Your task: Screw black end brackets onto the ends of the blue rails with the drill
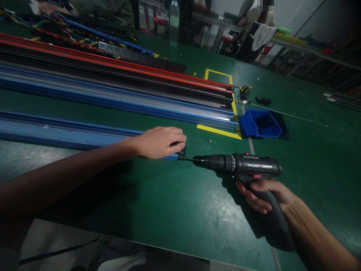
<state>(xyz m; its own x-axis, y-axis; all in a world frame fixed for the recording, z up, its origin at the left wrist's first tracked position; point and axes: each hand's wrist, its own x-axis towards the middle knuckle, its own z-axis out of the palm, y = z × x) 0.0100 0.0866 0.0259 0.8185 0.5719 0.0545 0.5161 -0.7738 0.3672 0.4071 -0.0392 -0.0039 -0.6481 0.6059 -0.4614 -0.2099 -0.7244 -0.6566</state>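
Clasped the long blue metal rail with left hand, black pistol-shaped drill with right hand, apparently midway through fastening the small black end plate.

Black drill endwise to blue rail

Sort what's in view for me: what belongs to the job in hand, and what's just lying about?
In use:
blue rail, under the left hand
small black piece at the rail's end
cordless drill, in the right hand, bit pointing there

Apparently just lying about:
blue plastic bin
clear bottle
coloured wires
orange rail, untouched
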